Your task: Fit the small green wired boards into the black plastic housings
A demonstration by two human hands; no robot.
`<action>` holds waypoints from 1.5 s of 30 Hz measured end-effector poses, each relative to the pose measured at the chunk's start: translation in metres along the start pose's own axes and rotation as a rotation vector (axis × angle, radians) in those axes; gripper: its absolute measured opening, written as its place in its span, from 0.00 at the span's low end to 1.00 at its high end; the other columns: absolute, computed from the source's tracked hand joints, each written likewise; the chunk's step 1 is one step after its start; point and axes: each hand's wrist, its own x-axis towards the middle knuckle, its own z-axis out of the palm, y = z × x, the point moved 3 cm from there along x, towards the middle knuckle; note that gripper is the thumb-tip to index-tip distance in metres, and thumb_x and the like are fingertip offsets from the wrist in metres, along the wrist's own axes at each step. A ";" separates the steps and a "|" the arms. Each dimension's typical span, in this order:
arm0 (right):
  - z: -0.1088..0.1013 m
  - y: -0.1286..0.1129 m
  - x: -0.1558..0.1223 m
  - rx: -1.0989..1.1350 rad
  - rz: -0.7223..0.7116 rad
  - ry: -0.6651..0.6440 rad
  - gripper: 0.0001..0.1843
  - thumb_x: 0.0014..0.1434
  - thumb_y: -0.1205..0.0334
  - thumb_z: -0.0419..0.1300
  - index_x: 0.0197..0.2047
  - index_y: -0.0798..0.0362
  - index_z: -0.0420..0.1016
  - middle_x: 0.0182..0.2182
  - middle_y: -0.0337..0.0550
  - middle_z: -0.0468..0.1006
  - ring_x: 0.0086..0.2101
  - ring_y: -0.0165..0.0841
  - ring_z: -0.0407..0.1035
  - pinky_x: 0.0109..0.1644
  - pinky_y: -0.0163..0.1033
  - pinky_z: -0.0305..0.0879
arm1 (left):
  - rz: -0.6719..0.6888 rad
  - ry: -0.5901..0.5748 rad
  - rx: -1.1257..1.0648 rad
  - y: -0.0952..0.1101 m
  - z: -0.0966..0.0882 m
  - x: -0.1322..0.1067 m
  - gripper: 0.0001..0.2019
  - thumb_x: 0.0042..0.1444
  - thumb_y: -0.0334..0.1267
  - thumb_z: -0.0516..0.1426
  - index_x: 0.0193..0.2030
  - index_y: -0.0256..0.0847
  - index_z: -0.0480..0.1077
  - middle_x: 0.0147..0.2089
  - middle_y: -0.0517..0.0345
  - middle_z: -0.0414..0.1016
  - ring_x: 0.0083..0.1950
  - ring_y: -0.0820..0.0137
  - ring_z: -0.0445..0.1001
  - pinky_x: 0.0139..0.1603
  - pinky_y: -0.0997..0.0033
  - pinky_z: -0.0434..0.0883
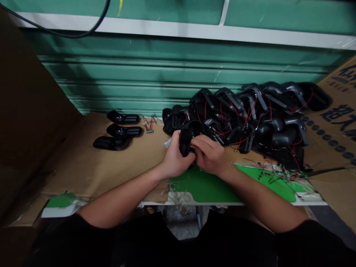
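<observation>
Above the green mat (214, 189), my left hand (176, 157) is wrapped around a black plastic housing (185, 139) with a rounded, hollow end. The fingers of my right hand (208, 152) are pinched together at the housing's near right side. Whatever lies between those fingertips is too small or hidden to make out. Just behind and to the right, a heap of similar black housings (250, 107) with thin red wires spreads along the back. To the left rest several loose black shells (125, 131), beside small circuit boards (149, 130) with red wires.
Cardboard (133, 163) covers the table's left part. Tangled loose wires (289, 176) lie at the right on the mat's edge. A printed cardboard box (330, 122) stands at the right, and a green slatted wall (133, 70) closes off the back. A black cable (94, 27) hangs at upper left.
</observation>
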 end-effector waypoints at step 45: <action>0.018 0.025 -0.004 1.050 1.046 -0.129 0.29 0.54 0.50 0.77 0.50 0.53 0.69 0.38 0.42 0.78 0.31 0.33 0.75 0.32 0.38 0.75 | 0.278 -0.105 0.165 0.017 -0.010 0.000 0.34 0.47 0.29 0.61 0.63 0.39 0.61 0.53 0.53 0.72 0.50 0.78 0.73 0.55 0.77 0.74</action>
